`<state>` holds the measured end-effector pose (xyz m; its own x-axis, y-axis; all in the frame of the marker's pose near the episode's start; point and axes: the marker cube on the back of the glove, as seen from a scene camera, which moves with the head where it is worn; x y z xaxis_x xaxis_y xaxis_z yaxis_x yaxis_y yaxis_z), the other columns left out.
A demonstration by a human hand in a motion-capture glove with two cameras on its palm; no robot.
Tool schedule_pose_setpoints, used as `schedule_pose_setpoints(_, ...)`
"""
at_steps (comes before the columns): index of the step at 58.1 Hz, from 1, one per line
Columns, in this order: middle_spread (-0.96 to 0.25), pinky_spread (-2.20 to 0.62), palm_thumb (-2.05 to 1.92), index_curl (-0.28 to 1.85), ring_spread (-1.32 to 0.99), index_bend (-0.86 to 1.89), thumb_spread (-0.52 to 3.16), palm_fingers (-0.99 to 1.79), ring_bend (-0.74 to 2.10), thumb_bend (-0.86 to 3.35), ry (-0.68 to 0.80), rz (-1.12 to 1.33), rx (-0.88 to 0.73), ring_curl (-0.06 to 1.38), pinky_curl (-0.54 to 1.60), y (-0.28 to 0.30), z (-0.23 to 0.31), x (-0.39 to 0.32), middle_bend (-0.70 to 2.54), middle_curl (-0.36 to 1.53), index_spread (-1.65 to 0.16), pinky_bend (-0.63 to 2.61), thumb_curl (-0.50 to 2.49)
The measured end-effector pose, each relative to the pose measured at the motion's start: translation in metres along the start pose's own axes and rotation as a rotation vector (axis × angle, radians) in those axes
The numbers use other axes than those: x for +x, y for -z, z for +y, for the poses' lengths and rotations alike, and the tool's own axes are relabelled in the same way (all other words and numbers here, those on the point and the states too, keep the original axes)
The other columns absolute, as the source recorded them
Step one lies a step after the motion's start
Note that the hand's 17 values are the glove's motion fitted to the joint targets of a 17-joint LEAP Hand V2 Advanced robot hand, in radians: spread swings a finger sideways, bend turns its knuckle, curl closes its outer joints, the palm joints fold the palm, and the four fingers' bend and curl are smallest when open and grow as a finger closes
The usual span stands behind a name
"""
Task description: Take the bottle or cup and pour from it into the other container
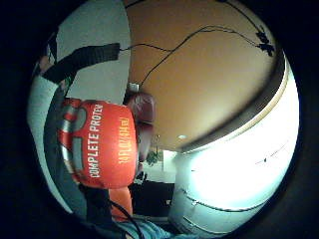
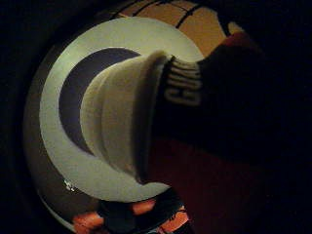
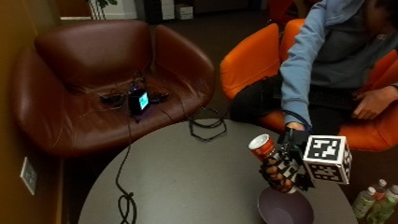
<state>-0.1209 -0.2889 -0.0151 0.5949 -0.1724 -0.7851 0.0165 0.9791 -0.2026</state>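
- bottle (image 3: 266, 151), red with a pale cap end, is up off the table (image 3: 187, 182), gripped in the gloved right hand (image 3: 283, 168) just above the purple bowl (image 3: 285, 210).
- fingers wrap round its body, tilting it.
- pour step looks under way; cap end hangs over the bowl.
- next: tip further, keeping the mouth inside the bowl's rim.
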Motion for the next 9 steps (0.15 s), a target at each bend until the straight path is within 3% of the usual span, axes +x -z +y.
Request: schedule_pose_setpoints(9, -0.15, -0.33, 1.04, 0.35, -0.27, 0.13, 0.11, 1.15, 0.40, -0.04, 0.003, -0.022, -0.003, 0.46, 0.38, 0.0010, 0.0025, 0.0007, 0.33, 0.52, -0.27, 0.32, 0.73)
